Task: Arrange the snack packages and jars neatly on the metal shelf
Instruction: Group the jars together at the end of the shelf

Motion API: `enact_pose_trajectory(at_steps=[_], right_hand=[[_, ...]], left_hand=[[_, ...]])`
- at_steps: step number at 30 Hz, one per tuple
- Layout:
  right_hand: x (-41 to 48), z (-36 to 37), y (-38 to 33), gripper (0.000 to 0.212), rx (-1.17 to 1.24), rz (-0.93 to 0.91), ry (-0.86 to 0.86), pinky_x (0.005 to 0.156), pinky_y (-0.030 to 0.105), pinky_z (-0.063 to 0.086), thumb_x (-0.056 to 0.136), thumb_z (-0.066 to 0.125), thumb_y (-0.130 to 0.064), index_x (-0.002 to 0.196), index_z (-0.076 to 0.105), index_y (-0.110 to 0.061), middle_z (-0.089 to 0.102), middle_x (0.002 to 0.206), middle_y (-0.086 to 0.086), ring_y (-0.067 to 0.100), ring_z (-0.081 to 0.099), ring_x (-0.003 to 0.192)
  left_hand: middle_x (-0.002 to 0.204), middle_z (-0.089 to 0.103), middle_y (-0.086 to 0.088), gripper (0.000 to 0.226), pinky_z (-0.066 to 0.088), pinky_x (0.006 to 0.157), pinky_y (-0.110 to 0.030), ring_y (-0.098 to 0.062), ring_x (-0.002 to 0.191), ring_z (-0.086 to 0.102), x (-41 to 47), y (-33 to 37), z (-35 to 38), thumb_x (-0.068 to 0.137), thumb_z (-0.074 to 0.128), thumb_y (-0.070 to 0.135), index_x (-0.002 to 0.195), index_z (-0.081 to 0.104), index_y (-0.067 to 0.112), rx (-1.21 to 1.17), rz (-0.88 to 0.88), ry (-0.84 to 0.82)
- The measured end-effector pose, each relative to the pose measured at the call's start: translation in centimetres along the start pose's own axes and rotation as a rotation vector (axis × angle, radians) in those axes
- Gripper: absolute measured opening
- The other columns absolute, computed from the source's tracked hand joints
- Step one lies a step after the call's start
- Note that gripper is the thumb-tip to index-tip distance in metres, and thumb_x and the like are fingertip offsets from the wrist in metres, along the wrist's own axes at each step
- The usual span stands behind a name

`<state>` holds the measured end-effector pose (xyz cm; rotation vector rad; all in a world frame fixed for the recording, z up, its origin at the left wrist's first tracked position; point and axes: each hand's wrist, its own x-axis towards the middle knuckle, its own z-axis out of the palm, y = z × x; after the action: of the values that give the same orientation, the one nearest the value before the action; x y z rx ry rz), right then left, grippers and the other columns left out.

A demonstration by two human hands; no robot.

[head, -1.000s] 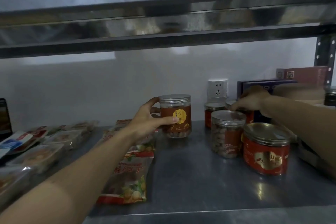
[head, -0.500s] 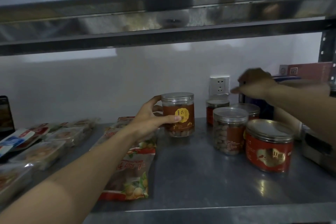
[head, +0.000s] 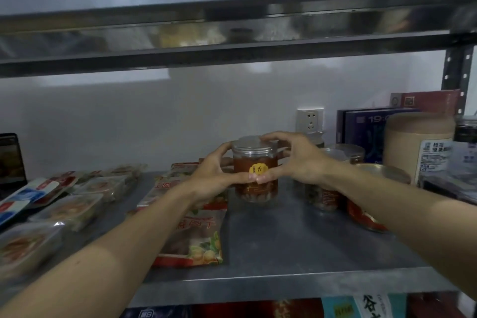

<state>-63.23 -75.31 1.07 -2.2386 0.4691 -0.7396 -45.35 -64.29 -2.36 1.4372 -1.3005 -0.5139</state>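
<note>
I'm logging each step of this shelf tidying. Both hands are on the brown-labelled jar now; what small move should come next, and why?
Probably shift the clear plastic jar with the brown label and yellow sticker, gripped by the left hand and right hand, rightward to join the other clear-lidded jars and the red tin. Bare metal shelf lies between them.

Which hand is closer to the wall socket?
Right. The right hand sits just below the socket, gripping the jar; the left hand grips its far side.

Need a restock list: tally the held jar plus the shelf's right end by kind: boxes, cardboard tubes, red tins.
Held jar: 1
Boxes: 2, blue box and red box
Cardboard tube: 1
Red tin: 1
Total: 5
</note>
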Motion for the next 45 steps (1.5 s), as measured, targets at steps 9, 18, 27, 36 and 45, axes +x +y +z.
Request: enact_pose_trajectory(at_steps=[9,18,27,36,45], right_hand=[[-0.3,1.1,1.9,0.088,-0.103,0.044,0.004,0.091,0.034,0.053,0.052,0.094,-0.021,0.13,0.053,-0.024,0.053,0.126,-0.006,0.017,0.056,0.112],[1.4,1.6,2.6,0.083,-0.142,0.087,-0.012,0.101,0.038,0.048,0.064,0.088,-0.014,0.135,0.045,-0.018,0.051,0.129,0.0,0.02,0.051,0.12],[3.0,1.9,2.6,0.088,-0.184,0.141,-0.006,0.1,0.035,0.047,0.063,0.089,-0.013,0.137,0.042,-0.017,0.051,0.132,0.002,0.022,0.051,0.121],[2.4,2.1,2.0,0.084,-0.222,0.144,-0.012,0.097,0.028,0.043,0.067,0.087,-0.015,0.138,0.041,-0.017,0.05,0.134,0.002,0.02,0.049,0.122],[2.0,2.3,1.4,0.084,-0.245,0.148,-0.037,0.103,0.034,0.045,0.07,0.085,-0.015,0.139,0.038,-0.018,0.048,0.137,0.003,0.021,0.048,0.125]], left_hand=[[0.124,0.06,-0.001,0.08,0.051,0.095,-0.033,-0.016,0.115,0.058,0.4,-0.6,1.2,0.068,0.085,0.016,0.135,0.042,0.021,0.139,-0.065,-0.059],[0.13,0.052,-0.003,0.075,0.048,0.095,-0.029,-0.02,0.121,0.05,2.3,-1.4,1.4,0.077,0.077,0.006,0.139,0.035,0.013,0.154,-0.056,-0.092],[0.132,0.051,-0.008,0.077,0.049,0.075,-0.016,-0.02,0.119,0.051,3.7,-2.2,0.7,0.079,0.075,0.007,0.142,0.032,0.017,0.147,-0.09,-0.113],[0.13,0.055,-0.006,0.075,0.049,0.092,-0.029,-0.021,0.117,0.054,3.6,-2.5,0.4,0.078,0.076,0.011,0.141,0.035,0.016,0.192,-0.068,-0.076],[0.13,0.053,-0.003,0.074,0.046,0.086,-0.021,-0.017,0.113,0.053,2.9,-2.1,0.4,0.08,0.075,0.012,0.142,0.033,0.015,0.236,-0.056,-0.091]])
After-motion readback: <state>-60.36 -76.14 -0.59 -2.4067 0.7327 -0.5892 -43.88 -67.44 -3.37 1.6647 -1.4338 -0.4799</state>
